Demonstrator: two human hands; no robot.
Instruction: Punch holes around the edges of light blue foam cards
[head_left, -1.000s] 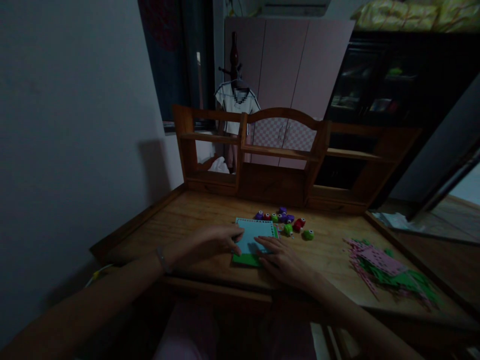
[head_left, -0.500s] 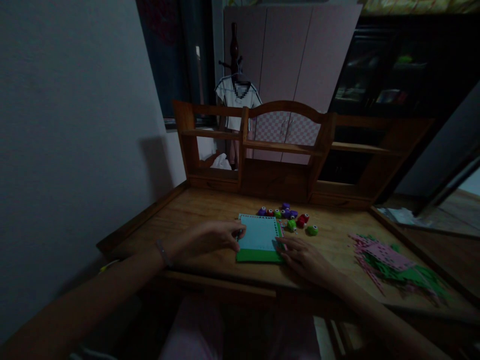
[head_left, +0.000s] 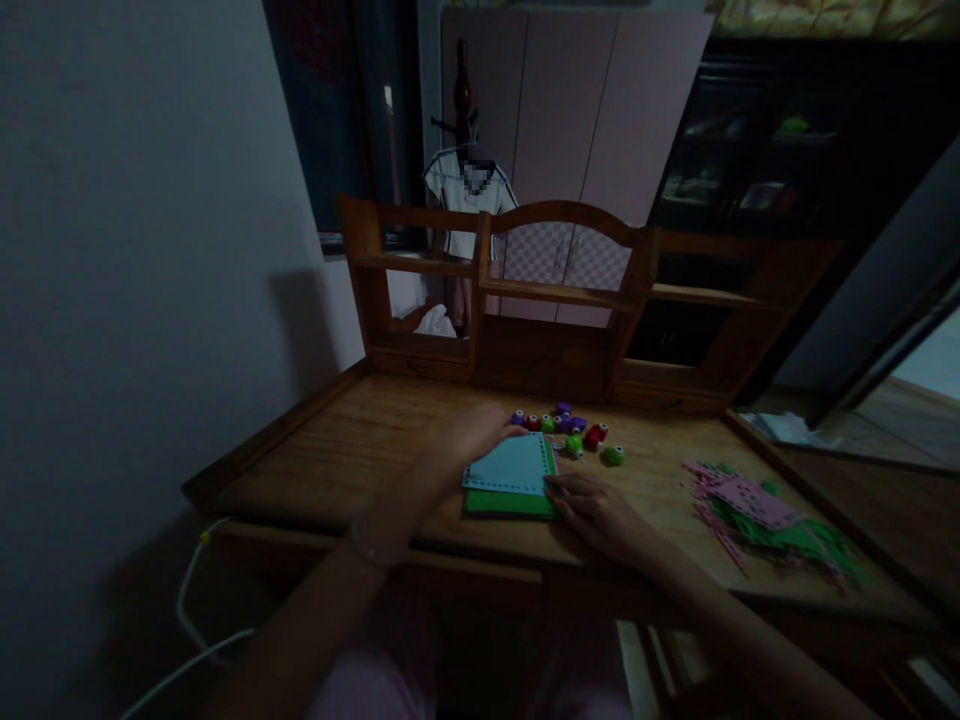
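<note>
A light blue sheet [head_left: 510,465] with small holes along its edges lies on a green sheet [head_left: 510,503] near the desk's front edge. My left hand [head_left: 484,432] is over the blue sheet's upper left part, its fingers reaching to the top edge; motion blurs it, and what its fingers hold, if anything, is unclear. My right hand [head_left: 596,508] rests at the lower right corner of the sheets, fingers spread and touching them. Just behind the sheets sit several small green, red and purple pieces with eyes, among them a green one [head_left: 613,456].
Pink and green cut scraps [head_left: 772,515] are heaped on the right of the wooden desk [head_left: 352,430]. A wooden shelf unit [head_left: 551,293] stands along the back. A white cable [head_left: 184,600] hangs at the lower left.
My left hand has moved up and right, from the sheets' left edge to the top. The blue sheet's holed edge now shows along its bottom instead of its top. My right hand stays at the right edge.
</note>
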